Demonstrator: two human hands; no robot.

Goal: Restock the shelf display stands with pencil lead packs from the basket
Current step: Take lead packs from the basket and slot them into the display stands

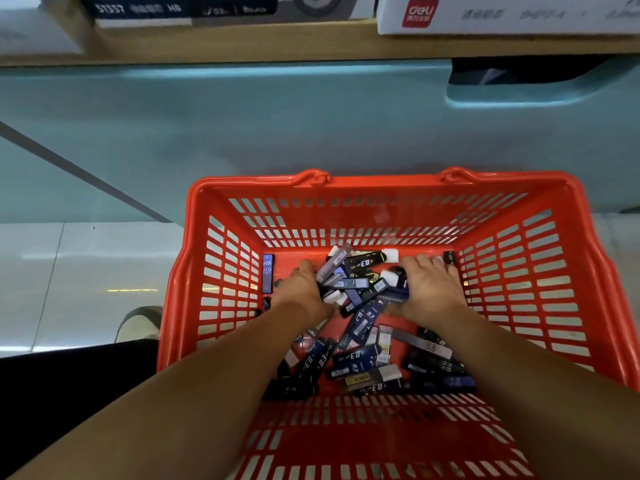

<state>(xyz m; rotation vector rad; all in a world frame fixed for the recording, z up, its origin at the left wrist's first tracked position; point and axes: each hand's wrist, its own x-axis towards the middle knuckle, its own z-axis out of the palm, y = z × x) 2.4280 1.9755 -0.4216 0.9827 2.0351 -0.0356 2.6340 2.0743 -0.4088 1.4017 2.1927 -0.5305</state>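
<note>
A red plastic basket (540, 278) stands on the floor below me, with several dark blue, black and grey pencil lead packs (360, 362) scattered over its bottom. Both my hands reach down into it. My left hand (303, 289) and my right hand (427, 284) curl inward from either side around a heap of lead packs (360, 284) at the far end, pressing them together between the palms. One blue pack marked HB 0.5 (267, 273) leans against the basket's left wall.
A wooden shelf edge (242, 43) runs across the top, carrying a dark box (180, 8) and a white Deli box (502, 13). Below it is a pale teal cabinet front (277, 126). Pale floor tiles (69, 289) lie to the left.
</note>
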